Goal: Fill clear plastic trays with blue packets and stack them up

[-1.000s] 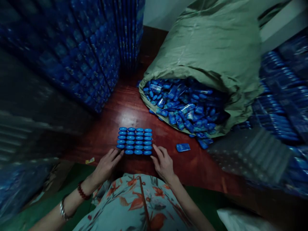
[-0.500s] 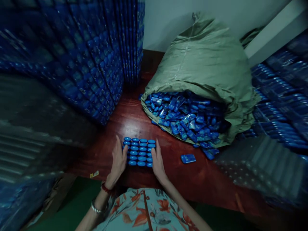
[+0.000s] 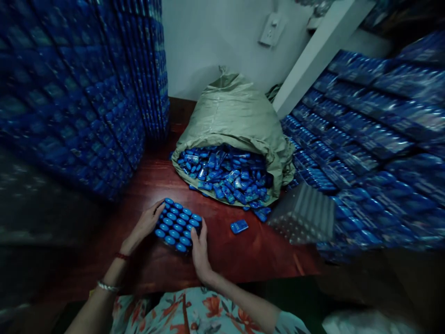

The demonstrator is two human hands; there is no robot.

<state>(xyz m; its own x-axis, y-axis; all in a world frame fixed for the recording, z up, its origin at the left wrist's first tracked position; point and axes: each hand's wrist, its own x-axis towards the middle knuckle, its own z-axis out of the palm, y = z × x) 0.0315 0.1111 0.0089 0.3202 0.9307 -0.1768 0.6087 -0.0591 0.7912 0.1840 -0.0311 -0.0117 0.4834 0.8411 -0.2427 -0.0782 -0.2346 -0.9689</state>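
Observation:
A block of small blue oval-ended packs (image 3: 177, 224), lined up in rows, is tilted slightly above or on the red-brown table (image 3: 222, 260); its underside is hidden. My left hand (image 3: 147, 223) is closed around its left side, fingers at the far left corner. Against the right side presses my right hand (image 3: 200, 247), thumb on the near face and fingers behind. Just right of that hand, one flat blue pack (image 3: 239, 226) lies alone. Beyond the block, a greenish woven sack (image 3: 236, 111) lies open toward me, spilling many loose blue packs (image 3: 222, 174).
Tall stacks of blue packs (image 3: 104, 93) rise on the left. More piled blue packs (image 3: 361, 130) fill the right. A stack of clear ridged trays (image 3: 306, 215) stands at the table's right. A white post (image 3: 321, 55) slants behind, near a wall socket (image 3: 272, 30).
The block has turned clockwise between my hands, its right side now lower toward me. The camera view has swung right, bringing the socket and more of the right-hand piles into sight.

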